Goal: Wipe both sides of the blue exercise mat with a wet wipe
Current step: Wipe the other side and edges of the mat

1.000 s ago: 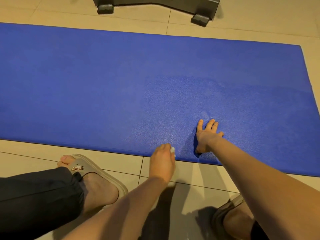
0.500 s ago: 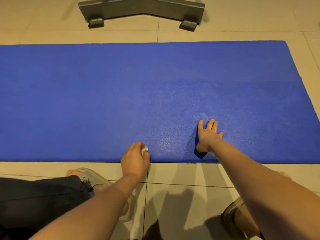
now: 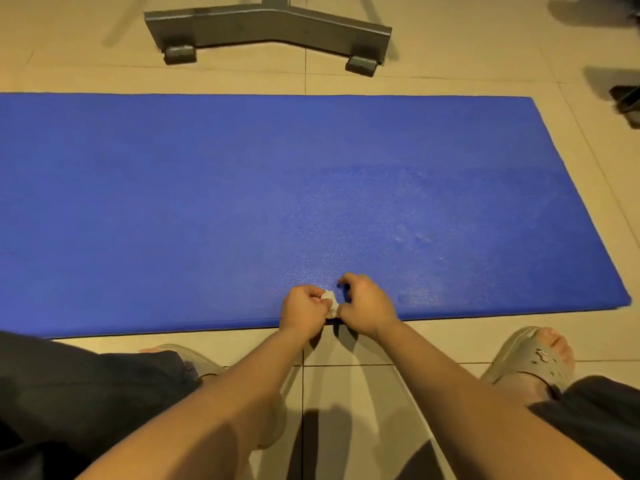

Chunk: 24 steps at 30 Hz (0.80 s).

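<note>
Down on the tiled floor (image 3: 450, 348) lies one blue mat (image 3: 207, 202), flat and spread wide, with its long near edge just in front of the person. It looks bumpy all over. A patch from the middle to the right looks paler and a bit shiny.

Both hands meet at the near edge of the mat. The left hand (image 3: 303, 311) has its fingers curled round one small white wipe (image 3: 330, 303), all scrunched up. The right hand (image 3: 367, 306) is curled too and pinches the other side of the wipe with its thumb.

Past the far edge stands one grey metal stand (image 3: 266, 26) on two small pads. One dark blurry thing (image 3: 627, 98) sits at the far right. Two slippers are near the mat, the left slipper (image 3: 197, 360) and the right slipper (image 3: 533, 358).
</note>
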### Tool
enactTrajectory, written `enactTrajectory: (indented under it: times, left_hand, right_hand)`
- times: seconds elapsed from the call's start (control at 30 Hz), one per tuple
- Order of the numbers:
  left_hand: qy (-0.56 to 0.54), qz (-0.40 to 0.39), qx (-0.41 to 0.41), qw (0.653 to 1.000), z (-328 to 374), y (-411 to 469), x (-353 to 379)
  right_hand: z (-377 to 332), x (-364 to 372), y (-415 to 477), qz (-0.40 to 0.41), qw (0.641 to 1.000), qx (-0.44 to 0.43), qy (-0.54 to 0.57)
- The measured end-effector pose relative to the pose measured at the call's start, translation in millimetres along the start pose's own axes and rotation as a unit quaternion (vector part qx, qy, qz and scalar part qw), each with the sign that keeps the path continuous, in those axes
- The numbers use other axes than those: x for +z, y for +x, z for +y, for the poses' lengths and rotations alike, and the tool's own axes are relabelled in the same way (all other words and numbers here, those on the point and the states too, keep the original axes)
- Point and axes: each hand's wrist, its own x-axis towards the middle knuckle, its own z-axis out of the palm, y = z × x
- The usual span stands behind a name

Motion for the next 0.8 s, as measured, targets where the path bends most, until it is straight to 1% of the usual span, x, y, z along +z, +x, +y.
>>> enactTrajectory:
  times: [0.07,0.13,0.23,0.3,0.37,0.4,0.43,0.5,0.53,0.57,0.6,0.63,0.67,0.7,0.73,0.8]
  left_hand:
    - [-0.036,-0.054,-0.029,0.998,-1.7,7.9,-18.5]
    - [-0.035,-0.083,-0.045,0.995,-5.1,13.1,-36.6]
    - [0.04,-0.095,-0.004,0.995,-8.7,20.0,-60.8]
    - [0.103,-0.112,0.028,0.988,-10.1,20.0,-73.9]
    - [0.121,-0.129,0.039,0.983,-10.9,18.2,-81.7]
    - [0.106,-0.131,0.036,0.985,-11.7,17.6,-83.5]
    - [0.073,-0.138,0.016,0.988,-12.1,17.4,-84.5]
    - [-0.013,-0.159,-0.054,0.986,-12.5,17.1,-84.0]
    - [-0.032,-0.165,-0.076,0.983,-13.1,16.5,-84.1]
    - [-0.023,-0.153,-0.079,0.985,-12.5,17.9,-85.1]
    - [0.02,-0.118,-0.056,0.991,-12.7,22.9,-88.8]
    - [0.092,-0.066,-0.015,0.993,-13.0,27.2,-94.9]
    - [0.165,-0.015,0.021,0.986,-13.5,29.5,-103.2]
    - [0.22,0.02,0.052,0.974,-13.6,30.4,-110.9]
    - [0.269,0.038,0.073,0.96,-14.1,30.9,-117.3]
    - [0.359,0.029,0.085,0.929,-16.2,28.2,-123.7]
  right_hand:
    - [-10.1,12.7,-2.6,-0.014,1.0,-0.007,-0.002]
    - [-18.1,27.1,-5.5,0.004,1.0,-0.001,0.01]
    - [-31.6,45.1,-8.1,0.049,0.998,0.018,0.033]
    - [-44.8,53.8,-8.4,0.07,0.996,0.024,0.046]
    - [-60.3,58.3,-8.4,0.079,0.995,0.011,0.059]
    - [-67.9,59.6,-8.8,0.08,0.996,0.004,0.05]
    - [-72.8,61.0,-9.9,0.083,0.996,0.009,0.039]
    - [-77.2,60.3,-15.1,0.091,0.995,0.038,0.022]
    - [-74.4,58.6,-18.0,0.09,0.994,0.058,0.017]
    - [-68.8,55.8,-19.2,0.093,0.993,0.077,0.009]
    - [-62.0,52.5,-18.9,0.096,0.991,0.091,-0.002]
    - [-54.2,45.9,-18.3,0.099,0.99,0.103,-0.017]
    - [-45.5,39.8,-15.0,0.105,0.988,0.115,-0.024]
    - [-35.4,33.0,-10.8,0.114,0.985,0.128,-0.024]
    - [-24.3,27.5,-7.2,0.122,0.983,0.14,-0.009]
    - [-2.0,21.0,-5.3,0.132,0.976,0.171,0.038]
